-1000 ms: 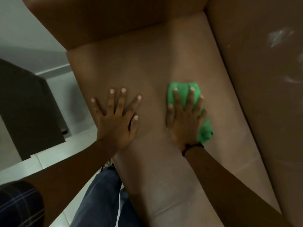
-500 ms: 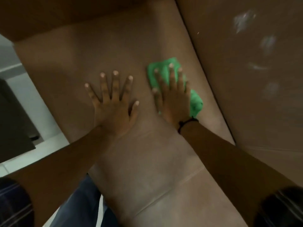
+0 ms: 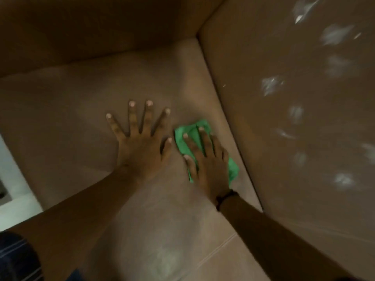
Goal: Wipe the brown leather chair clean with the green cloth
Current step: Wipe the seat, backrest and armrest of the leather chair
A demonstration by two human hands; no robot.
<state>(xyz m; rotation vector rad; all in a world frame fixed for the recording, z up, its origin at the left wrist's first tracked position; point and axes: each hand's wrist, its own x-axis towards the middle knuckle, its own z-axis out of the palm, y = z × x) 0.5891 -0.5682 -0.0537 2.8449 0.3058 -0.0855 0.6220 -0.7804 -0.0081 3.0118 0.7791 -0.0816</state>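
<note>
The brown leather chair [image 3: 85,110] fills the view; its seat cushion lies under both hands. My right hand [image 3: 207,165] presses flat on the crumpled green cloth [image 3: 182,136], which sits on the seat close to the right-hand upright panel. Cloth edges show beyond the fingers and beside the wrist. My left hand [image 3: 142,142] rests flat on the bare seat just left of the cloth, fingers spread, holding nothing.
The upright leather panel [image 3: 304,118] on the right carries several whitish smudges. Another dark upright panel [image 3: 101,27] closes the far side. A seam crosses the seat near me [image 3: 219,250]. White floor [image 3: 14,195] shows at the left edge.
My right hand has slid the cloth toward me and a little right along the seat. The head view has shifted, bringing more of the smudged right panel into sight. The left hand stays planted.
</note>
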